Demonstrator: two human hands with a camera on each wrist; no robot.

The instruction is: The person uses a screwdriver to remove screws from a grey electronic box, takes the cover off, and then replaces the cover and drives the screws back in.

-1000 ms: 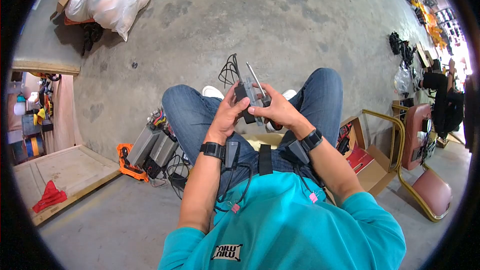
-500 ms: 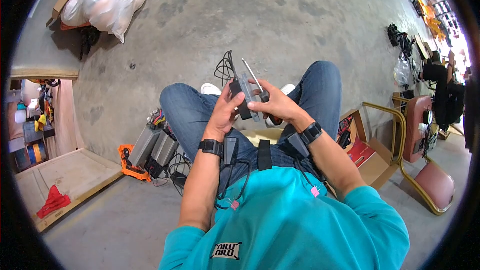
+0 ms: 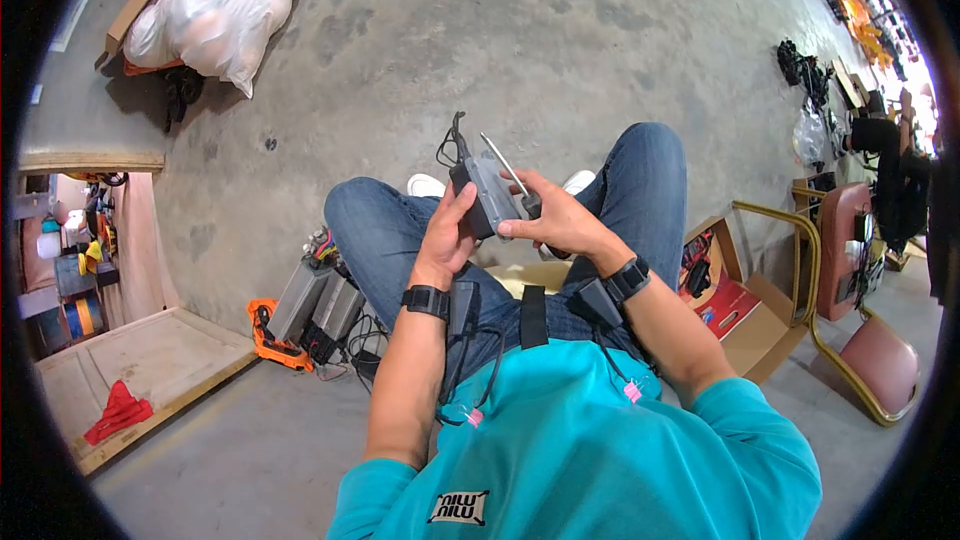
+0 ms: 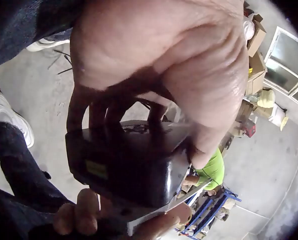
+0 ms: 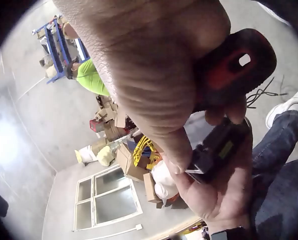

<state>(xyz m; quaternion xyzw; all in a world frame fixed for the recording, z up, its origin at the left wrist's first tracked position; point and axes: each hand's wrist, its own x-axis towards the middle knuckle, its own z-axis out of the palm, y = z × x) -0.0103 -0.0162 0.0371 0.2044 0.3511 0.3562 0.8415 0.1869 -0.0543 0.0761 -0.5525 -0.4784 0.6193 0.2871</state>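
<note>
Black and grey, one boxy device (image 3: 474, 202) is held between two hands, with its black side clamped in the curled left hand (image 3: 447, 230) and its grey side touched by the right hand (image 3: 565, 220), in which one screwdriver (image 3: 533, 206) is also gripped. Positioning of the device is judged to be in hand; for the next move, a firm hold and a well-aimed screwdriver tip seem to be called for.

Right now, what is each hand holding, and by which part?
The left hand holds a black boxy device by its sides; the right hand holds a screwdriver by its handle.
</note>
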